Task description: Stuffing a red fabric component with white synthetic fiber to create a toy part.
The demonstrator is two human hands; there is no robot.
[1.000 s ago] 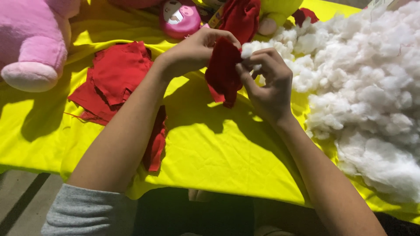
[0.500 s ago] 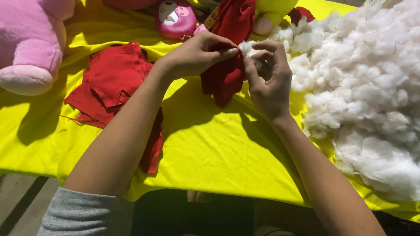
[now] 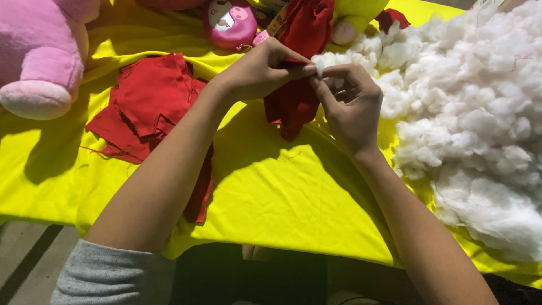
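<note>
Two bare hands stuff a small red fabric piece over a yellow cloth.

At upper centre, the left hand (image 3: 259, 70) grips the red fabric piece (image 3: 291, 107), fingers closed on its top edge. The right hand (image 3: 353, 104) pinches a white stuffing tuft (image 3: 317, 63) against it. A white stuffing pile (image 3: 474, 118) fills the right; red fabric scraps (image 3: 147, 101) lie left.

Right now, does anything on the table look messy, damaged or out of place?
Mostly loose material. The white stuffing sprawls in a wide heap along the right side of the yellow cloth, reaching its near edge. The red fabric scraps on the left lie overlapped, with frayed edges and stray threads. Nothing looks broken.
</note>
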